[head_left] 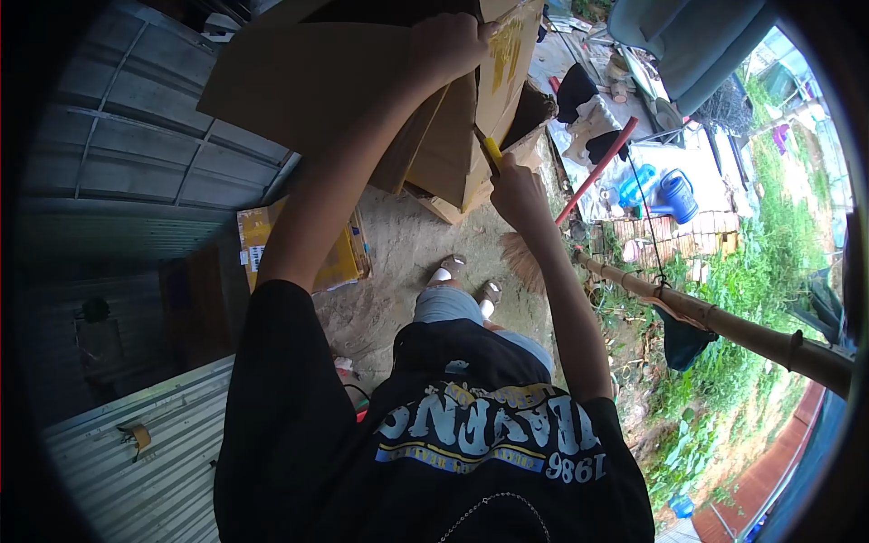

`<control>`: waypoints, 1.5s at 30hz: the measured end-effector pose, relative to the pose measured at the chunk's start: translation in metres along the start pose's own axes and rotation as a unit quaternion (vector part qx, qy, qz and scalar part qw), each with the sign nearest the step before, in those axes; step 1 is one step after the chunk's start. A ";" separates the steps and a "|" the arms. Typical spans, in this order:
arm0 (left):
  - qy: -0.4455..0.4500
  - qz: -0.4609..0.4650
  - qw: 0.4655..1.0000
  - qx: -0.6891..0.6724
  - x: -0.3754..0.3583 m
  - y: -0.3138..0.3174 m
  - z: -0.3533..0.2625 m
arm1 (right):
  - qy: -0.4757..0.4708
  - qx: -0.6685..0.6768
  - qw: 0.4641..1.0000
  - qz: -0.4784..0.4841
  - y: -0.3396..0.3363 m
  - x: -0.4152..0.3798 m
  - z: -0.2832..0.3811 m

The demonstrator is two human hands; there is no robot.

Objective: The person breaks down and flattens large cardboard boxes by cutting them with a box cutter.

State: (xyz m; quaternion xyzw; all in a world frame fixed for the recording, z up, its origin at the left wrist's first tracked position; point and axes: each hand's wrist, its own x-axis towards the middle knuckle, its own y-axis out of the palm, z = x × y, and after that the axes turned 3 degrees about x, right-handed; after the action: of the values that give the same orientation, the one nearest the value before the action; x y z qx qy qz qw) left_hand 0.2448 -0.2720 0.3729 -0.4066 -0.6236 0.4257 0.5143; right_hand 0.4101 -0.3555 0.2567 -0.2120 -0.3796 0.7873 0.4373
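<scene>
Apart, left hand (450, 45) clasping carton (299, 86), right hand (522, 196) clenching knife (491, 148)

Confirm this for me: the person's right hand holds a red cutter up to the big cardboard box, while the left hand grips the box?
Not quite: the cutter is yellow, not red, as the head view shows. The right hand does hold it up to the big cardboard box, and the left hand does grip the box.

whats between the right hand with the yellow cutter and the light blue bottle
In the head view, a red broom handle slants across the stretch between the right hand and the light blue bottle, with white surface showing beyond it.
</scene>
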 end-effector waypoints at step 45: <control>-0.003 -0.096 0.995 -0.003 -0.001 -0.002 0.025 | 0.072 -0.067 0.995 -0.018 0.090 0.002 0.019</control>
State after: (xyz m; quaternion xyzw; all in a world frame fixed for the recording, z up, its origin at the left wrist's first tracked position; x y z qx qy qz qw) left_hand 0.2200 -0.2765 0.3717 -0.3451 -0.6627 0.3738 0.5495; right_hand 0.3489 -0.3908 0.1977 -0.2903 -0.4029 0.7348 0.4621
